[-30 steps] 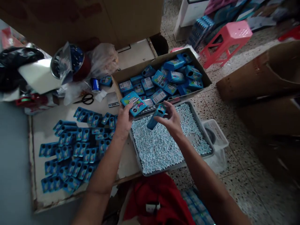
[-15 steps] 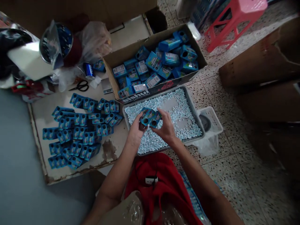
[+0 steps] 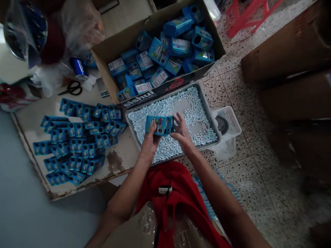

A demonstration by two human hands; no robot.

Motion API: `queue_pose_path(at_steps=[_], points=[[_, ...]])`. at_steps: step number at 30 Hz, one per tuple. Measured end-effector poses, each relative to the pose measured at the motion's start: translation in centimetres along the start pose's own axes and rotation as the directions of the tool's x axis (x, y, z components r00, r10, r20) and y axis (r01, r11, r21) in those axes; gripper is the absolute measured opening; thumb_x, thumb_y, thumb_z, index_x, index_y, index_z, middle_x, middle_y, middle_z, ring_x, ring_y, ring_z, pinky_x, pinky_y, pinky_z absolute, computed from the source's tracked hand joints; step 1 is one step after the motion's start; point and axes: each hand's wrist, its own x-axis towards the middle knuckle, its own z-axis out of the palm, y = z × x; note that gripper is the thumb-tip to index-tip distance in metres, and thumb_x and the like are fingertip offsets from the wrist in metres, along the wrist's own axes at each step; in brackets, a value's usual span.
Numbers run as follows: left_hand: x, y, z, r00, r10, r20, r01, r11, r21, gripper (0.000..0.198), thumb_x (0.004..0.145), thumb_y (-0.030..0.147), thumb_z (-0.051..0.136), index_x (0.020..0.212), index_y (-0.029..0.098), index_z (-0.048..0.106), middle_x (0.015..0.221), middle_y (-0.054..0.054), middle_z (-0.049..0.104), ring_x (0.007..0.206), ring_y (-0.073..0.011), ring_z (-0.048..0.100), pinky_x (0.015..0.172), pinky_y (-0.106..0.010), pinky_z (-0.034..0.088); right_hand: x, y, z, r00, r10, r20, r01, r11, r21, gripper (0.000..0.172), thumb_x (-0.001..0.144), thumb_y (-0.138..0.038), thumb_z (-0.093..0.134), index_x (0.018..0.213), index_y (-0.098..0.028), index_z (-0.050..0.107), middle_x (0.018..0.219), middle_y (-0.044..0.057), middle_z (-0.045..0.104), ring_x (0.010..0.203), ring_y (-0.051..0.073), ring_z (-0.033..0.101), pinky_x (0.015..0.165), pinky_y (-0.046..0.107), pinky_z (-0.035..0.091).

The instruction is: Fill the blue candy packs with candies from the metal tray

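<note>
Several small blue boxes [image 3: 160, 126] are side by side above the tray, with my left hand [image 3: 150, 142] closed round their left part. My right hand [image 3: 183, 133] is at their right end, thumb and fingers parted; whether it touches them is hard to tell. Beneath lies a grey tray [image 3: 218, 137] of small pale-blue and white pieces [image 3: 168, 150]. Behind it stands a cardboard carton [image 3: 103, 77] full of blue boxes [image 3: 159, 51]. Many more blue boxes [image 3: 77, 144] with dark round holes stand in rows on the table [image 3: 130, 148] at the left.
Black scissors [image 3: 71, 88], a blue can [image 3: 78, 68] and a metal pot [image 3: 46, 38] are at the upper left. A clear plastic container [image 3: 231, 120] sits right of the tray. Large brown cartons [image 3: 284, 51] and a red stool [image 3: 248, 17] are farther right.
The held boxes have turned from tilted to nearly level and now show their printed fronts. My right hand's fingers have parted at their right end. The camera view has shifted closer.
</note>
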Motion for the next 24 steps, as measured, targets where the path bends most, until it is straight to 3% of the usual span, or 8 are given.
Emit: queue_pose_path(at_steps=[5, 8, 10, 12, 15, 17, 21, 24], points=[[-1.4, -2.4, -1.8, 0.999, -0.009, -0.041, 0.011, 0.999, 0.049, 0.051, 0.075, 0.052, 0.092, 0.116, 0.026, 0.074, 0.129, -0.005, 0.077, 0.131, -0.0243, 0.068, 0.108, -0.034, 0.057, 0.1, 1.3, 1.8, 0.981, 0.117, -0.156, -0.127, 0.99, -0.057, 0.104, 0.08, -0.061, 0.083, 0.163, -0.024, 0.031, 0.16, 0.018, 0.05, 0.141, 0.034, 0.058, 0.122, 0.057, 0.048], [-2.1, 0.4, -4.6, 0.993, 0.059, -0.104, -0.01, 0.905, 0.425, 0.077, 0.058, 0.045, 0.103, 0.125, 0.028, 0.071, 0.139, -0.008, 0.071, 0.142, -0.0288, 0.06, 0.115, -0.038, 0.052, -0.4, 1.6, 1.0, 0.993, 0.118, -0.003, -0.117, 0.982, -0.145, 0.092, 0.079, -0.054, 0.085, 0.156, -0.025, 0.042, 0.153, 0.015, 0.057, 0.137, 0.034, 0.06, 0.12, 0.053, 0.05], [-2.3, 3.5, -6.2, 0.993, 0.115, 0.019, -0.098, 0.734, 0.672, 0.105, 0.037, 0.025, 0.108, 0.134, 0.03, 0.069, 0.146, -0.008, 0.067, 0.151, -0.0314, 0.051, 0.122, -0.037, 0.044, -1.0, 1.5, 0.2, 0.976, 0.12, 0.183, -0.084, 0.977, -0.194, 0.093, 0.073, -0.047, 0.09, 0.153, -0.025, 0.046, 0.148, 0.013, 0.061, 0.133, 0.034, 0.063, 0.117, 0.052, 0.052], [-2.3, 6.1, -7.3, 0.976, -0.015, 0.216, -0.162, 0.61, 0.776, 0.12, 0.023, 0.011, 0.106, 0.136, 0.029, 0.069, 0.146, -0.009, 0.067, 0.151, -0.0346, 0.051, 0.123, -0.037, 0.043, -1.9, 1.3, -0.1, 0.923, 0.114, 0.368, -0.048, 0.982, -0.184, 0.093, 0.071, -0.045, 0.093, 0.151, -0.027, 0.048, 0.143, 0.01, 0.064, 0.128, 0.033, 0.065, 0.112, 0.05, 0.055], [-2.7, 7.3, -8.2, 0.896, -0.309, 0.32, -0.079, 0.597, 0.798, 0.099, 0.029, 0.01, 0.105, 0.123, 0.024, 0.076, 0.124, -0.01, 0.077, 0.124, -0.037, 0.07, 0.104, -0.038, 0.057, -2.7, 1.0, 0.2, 0.86, 0.109, 0.499, -0.047, 0.99, -0.135, 0.085, 0.077, -0.052, 0.09, 0.148, -0.029, 0.05, 0.138, 0.009, 0.066, 0.124, 0.03, 0.067, 0.106, 0.048, 0.058], [-3.2, 6.5, -8.8, 0.896, -0.335, 0.291, -0.017, 0.629, 0.778, 0.081, 0.038, 0.013, 0.104, 0.114, 0.02, 0.079, 0.108, -0.009, 0.08, 0.101, -0.0329, 0.076, 0.087, -0.034, 0.06, -2.2, 1.1, 0.5, 0.846, 0.076, 0.528, -0.003, 0.99, -0.138, 0.08, 0.081, -0.061, 0.087, 0.147, -0.03, 0.053, 0.136, 0.009, 0.067, 0.121, 0.03, 0.068, 0.104, 0.047, 0.059], [-2.7, 5.2, -10.1, 0.983, -0.016, 0.185, -0.112, 0.745, 0.658, 0.063, 0.048, 0.018, 0.101, 0.106, 0.02, 0.078, 0.099, -0.006, 0.081, 0.086, -0.0241, 0.075, 0.081, -0.03, 0.061, 3.8, 2.7, 0.3, 0.865, -0.19, 0.465, 0.366, 0.873, -0.322, 0.051, 0.095, -0.069, 0.068, 0.129, -0.031, 0.07, 0.132, 0.009, 0.07, 0.127, 0.033, 0.063, 0.117, 0.056, 0.048], [0.6, 5.9, -10.6, 0.966, 0.241, 0.092, -0.25, 0.79, 0.56, 0.051, 0.057, 0.027, 0.097, 0.103, 0.022, 0.078, 0.101, -0.003, 0.081, 0.088, -0.0212, 0.075, 0.084, -0.031, 0.062, 11.0, 4.9, 0.9, 0.83, -0.292, 0.475, 0.532, 0.668, -0.52, 0.037, 0.109, -0.049, 0.049, 0.132, -0.028, 0.07, 0.14, 0.011, 0.068, 0.138, 0.032, 0.057, 0.123, 0.058, 0.04]])
